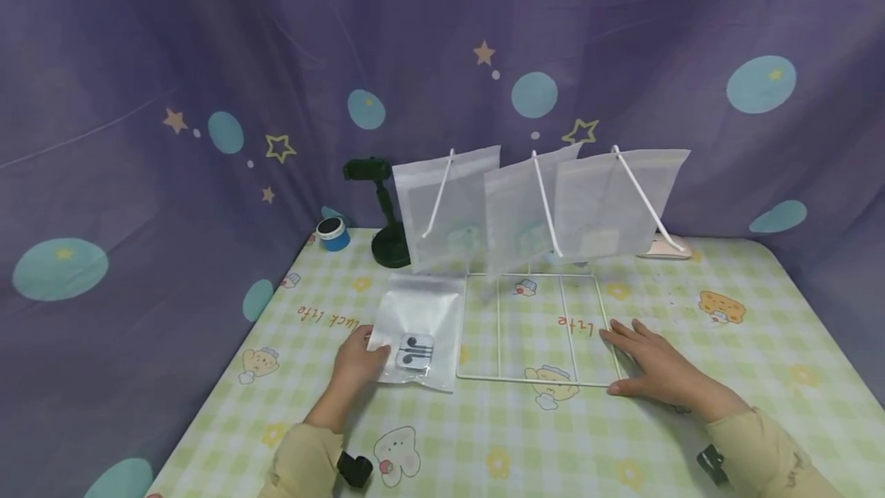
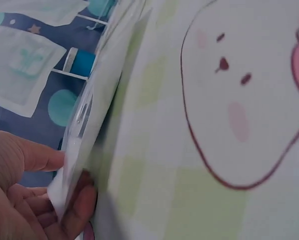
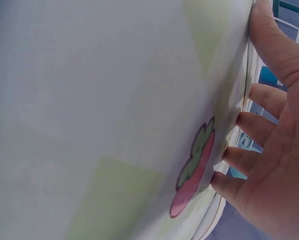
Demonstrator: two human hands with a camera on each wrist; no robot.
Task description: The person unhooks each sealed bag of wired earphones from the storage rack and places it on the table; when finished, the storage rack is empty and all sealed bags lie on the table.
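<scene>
My left hand pinches the left edge of a frosted plastic bag, its thumb on the upper face and fingers beneath. Inside the bag sits a small clear case of wired earphones. In the left wrist view the bag's edge lies between thumb and fingers, lifted a little off the cloth. My right hand rests on the table with its fingers spread, fingertips at the right side of a white wire rack. The right wrist view shows the palm with fingertips on the cloth.
Three frosted bags, one at the left, one in the middle and one at the right, hang on the rack's white hooks. Behind are a blue jar, a dark green stand and a pale pink object. A checked cloth covers the table.
</scene>
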